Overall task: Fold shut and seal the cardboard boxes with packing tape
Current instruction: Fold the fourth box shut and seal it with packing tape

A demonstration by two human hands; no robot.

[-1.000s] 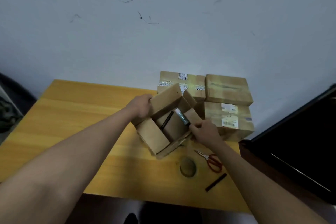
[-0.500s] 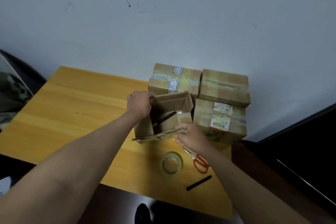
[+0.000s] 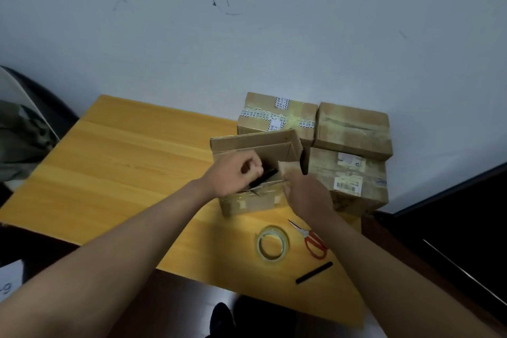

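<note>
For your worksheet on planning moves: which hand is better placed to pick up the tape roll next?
Right. The right hand is above the tape roll; the left hand is farther off, over the open box.

A dark object point(image 3: 267, 176) inside the open cardboard box point(image 3: 255, 170) lies half hidden behind the left hand point(image 3: 233, 177) (kind unclear); the right hand point(image 3: 307, 195) masks the box's near right corner.

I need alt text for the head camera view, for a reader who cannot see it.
A person's left hand and right hand fold the flaps of an open brown cardboard box on a yellow wooden table. Three closed cardboard boxes stand behind it; a clear tape roll, red-handled scissors and a black stick lie nearer.
</note>
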